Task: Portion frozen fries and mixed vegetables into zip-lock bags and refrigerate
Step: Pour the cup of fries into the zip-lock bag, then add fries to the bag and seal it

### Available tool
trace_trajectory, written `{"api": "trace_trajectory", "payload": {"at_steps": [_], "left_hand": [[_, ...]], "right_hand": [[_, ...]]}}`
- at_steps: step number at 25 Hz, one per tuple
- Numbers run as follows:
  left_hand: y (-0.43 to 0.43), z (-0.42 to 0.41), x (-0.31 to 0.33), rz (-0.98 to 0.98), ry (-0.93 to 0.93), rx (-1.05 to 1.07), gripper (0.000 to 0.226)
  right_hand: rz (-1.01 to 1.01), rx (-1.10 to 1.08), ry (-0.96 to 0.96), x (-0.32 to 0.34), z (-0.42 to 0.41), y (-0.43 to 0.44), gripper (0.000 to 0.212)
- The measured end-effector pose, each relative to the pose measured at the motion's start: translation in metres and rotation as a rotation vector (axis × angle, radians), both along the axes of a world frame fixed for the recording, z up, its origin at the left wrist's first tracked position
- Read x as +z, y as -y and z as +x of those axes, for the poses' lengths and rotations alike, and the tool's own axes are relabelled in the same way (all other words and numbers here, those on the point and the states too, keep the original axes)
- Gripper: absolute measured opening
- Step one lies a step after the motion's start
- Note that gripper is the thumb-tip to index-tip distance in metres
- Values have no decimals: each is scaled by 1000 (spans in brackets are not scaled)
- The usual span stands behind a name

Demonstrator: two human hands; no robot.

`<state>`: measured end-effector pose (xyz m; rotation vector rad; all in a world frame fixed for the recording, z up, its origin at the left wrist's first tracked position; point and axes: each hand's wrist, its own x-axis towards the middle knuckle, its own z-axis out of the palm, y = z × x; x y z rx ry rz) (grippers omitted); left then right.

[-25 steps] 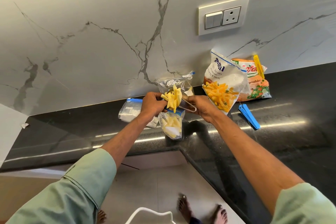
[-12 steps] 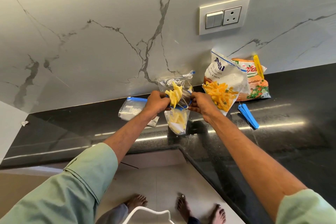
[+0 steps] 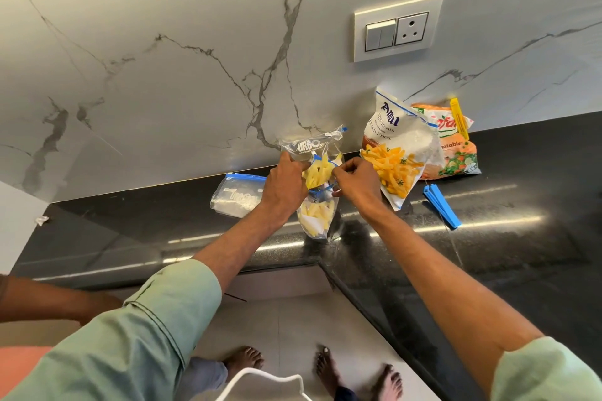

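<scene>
Left hand (image 3: 286, 184) gripped the left side of the mouth of the zip-lock bag (image 3: 315, 220); right hand (image 3: 355, 182) pinched the right side at the blue zip strip. The bag hung between both hands, above the front part of the black surface (image 3: 488, 254), partly filled with pale fries (image 3: 318, 172), and a bunch of them stood out of its mouth.

Against the frame a second earlier: the metal tool seen in the right hand was no longer visible, the two hands sat closer together, and the bunch of fries sat lower in the mouth. A second person's forearm (image 3: 49, 301) had entered at the left edge.

A second clear bag (image 3: 308, 145) stood behind the hands near the wall; contact with the left fingers could not be determined. A flat empty bag (image 3: 237, 198) lay to the left. The fries packet (image 3: 395, 153) leaned just right of the hands, the vegetable packet (image 3: 457, 155) behind it, and a blue clip (image 3: 441, 207) lay near, unmoved.
</scene>
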<state>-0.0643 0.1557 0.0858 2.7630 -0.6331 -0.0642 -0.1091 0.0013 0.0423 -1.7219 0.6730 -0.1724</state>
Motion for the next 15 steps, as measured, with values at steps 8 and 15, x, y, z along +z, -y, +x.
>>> {"api": "trace_trajectory", "payload": {"at_steps": [8, 15], "left_hand": [[-4, -5, 8, -126, 45, -37, 32], [-6, -14, 4, -81, -209, -107, 37]], "right_hand": [[118, 46, 43, 13, -2, -8, 10], [63, 52, 27, 16, -6, -6, 6]]}}
